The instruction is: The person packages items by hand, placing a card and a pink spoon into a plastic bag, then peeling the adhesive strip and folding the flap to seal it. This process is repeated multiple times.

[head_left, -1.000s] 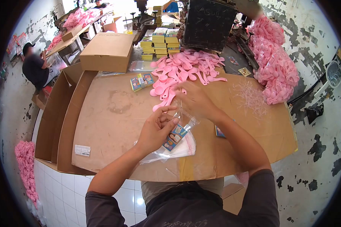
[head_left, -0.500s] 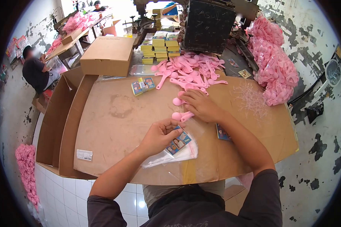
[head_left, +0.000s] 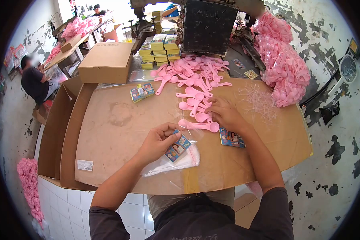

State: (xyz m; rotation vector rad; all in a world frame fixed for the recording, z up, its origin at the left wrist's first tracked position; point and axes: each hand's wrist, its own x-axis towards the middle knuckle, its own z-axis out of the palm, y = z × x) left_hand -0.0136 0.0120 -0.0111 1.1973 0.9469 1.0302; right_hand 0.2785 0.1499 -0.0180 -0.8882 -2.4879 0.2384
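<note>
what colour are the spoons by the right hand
The spoons are pink, seen best in the head view.

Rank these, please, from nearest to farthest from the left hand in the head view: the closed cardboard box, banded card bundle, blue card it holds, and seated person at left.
1. Blue card: held in the left hand.
2. Banded card bundle: ahead, slightly left.
3. Closed cardboard box: farther ahead and left.
4. Seated person: far left background.

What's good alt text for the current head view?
A person's left hand holds a blue picture card over clear plastic bags, while the right hand is among pink scoops on a cardboard sheet. Farther back are stacked cards, a cardboard box and a black box.
</note>
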